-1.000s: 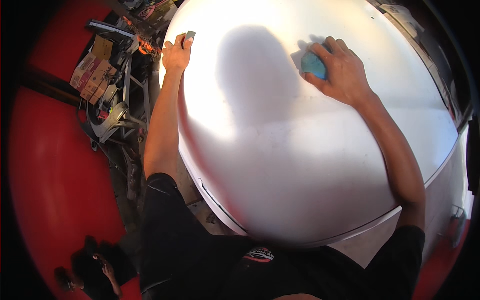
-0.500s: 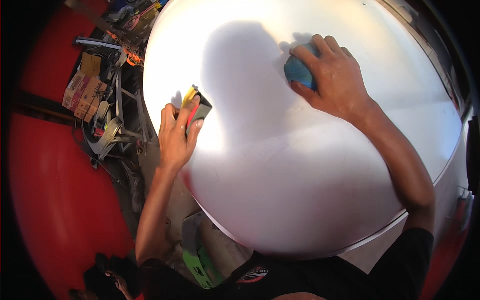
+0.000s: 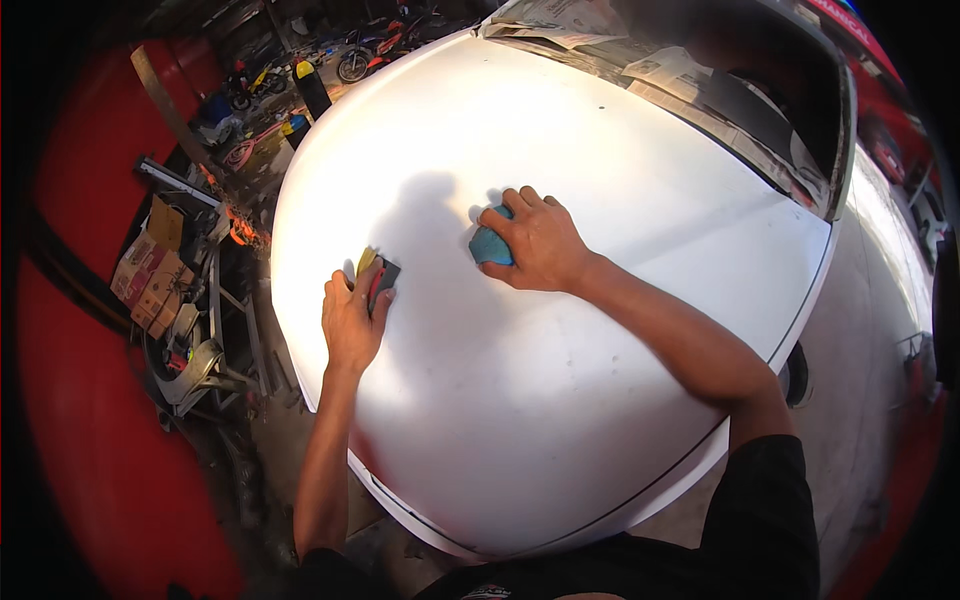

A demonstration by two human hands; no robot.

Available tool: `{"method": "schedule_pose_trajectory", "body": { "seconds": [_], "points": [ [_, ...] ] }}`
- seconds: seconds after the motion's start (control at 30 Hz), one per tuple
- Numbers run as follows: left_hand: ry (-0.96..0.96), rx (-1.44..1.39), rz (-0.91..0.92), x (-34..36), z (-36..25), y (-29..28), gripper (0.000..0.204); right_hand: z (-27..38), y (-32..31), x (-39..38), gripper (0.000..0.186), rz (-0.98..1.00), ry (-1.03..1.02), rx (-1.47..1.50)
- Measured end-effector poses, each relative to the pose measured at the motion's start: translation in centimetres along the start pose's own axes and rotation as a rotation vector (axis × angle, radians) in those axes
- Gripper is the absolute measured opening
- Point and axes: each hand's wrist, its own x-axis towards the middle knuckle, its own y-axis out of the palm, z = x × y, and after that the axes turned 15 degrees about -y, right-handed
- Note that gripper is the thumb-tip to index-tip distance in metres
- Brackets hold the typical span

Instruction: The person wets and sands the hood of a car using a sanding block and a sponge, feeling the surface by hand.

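A white car hood [image 3: 480,410] spreads out in front of me, with my shadow across its middle. My left hand [image 3: 350,325] grips a small sanding block [image 3: 384,280], dark grey with red and yellow parts, at the hood's left side. Whether the block's underside touches the paint is hidden. To its right, my right hand [image 3: 548,240] is curled over a teal-blue sponge-like pad [image 3: 490,246], pressed down on the hood. Fingers cover the pad's far side. Several small dark specks show on the paint nearer to me.
Newspaper sheets [image 3: 675,75] lie at the windshield opening on the far right. Cardboard boxes [image 3: 150,285] and metal parts are heaped on the left beside a red panel [image 3: 110,430]. Motorbikes [image 3: 375,55] stand at the back. A concrete floor [image 3: 840,370] lies right of the car.
The view has tilted up, so the windshield opening and motorbikes now show. Both hands keep hold of their things; my right hand sits closer to my left than before.
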Motion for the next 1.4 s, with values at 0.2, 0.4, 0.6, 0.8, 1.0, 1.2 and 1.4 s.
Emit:
{"method": "schedule_pose_trajectory", "body": {
  "seconds": [0.2, 0.4, 0.6, 0.8, 1.0, 1.2, 1.4],
  "points": [
    [0.061, -0.038, 0.238, -7.5, -3.3, -3.9, 0.056, 0.7, -1.2, -0.7, 0.060, 0.083, 0.072, 0.001],
    [0.047, -0.010, 0.064, 11.3, 3.6, 1.4, 0.041, 1.4, -0.8, 0.2, 0.054, 0.018, 0.032, 0.001],
    [-0.288, 0.396, -0.093, 21.8, 10.4, 6.7, 0.060, 1.3, 0.9, 1.7, 0.059, 0.066, 0.010, 0.104],
    [0.090, -0.025, 0.001, 4.0, -0.7, 2.3, 0.048, -0.5, 0.0, -0.1, 0.062, 0.124, 0.022, 0.097],
    [0.114, -0.109, 0.215, -4.6, -3.2, -2.5, 0.059, 0.1, 0.0, -0.4, 0.056, 0.033, 0.073, 0.006],
    [0.062, -0.033, 0.102, 11.2, 4.9, 1.6, 0.042, 1.9, 0.0, 1.9, 0.055, 0.106, 0.044, 0.047],
    [-0.189, 0.296, -0.042, 24.3, 7.1, 9.6, 0.060, 0.1, -0.2, 0.3, 0.059, 0.098, 0.068, 0.104]
  ]
}}
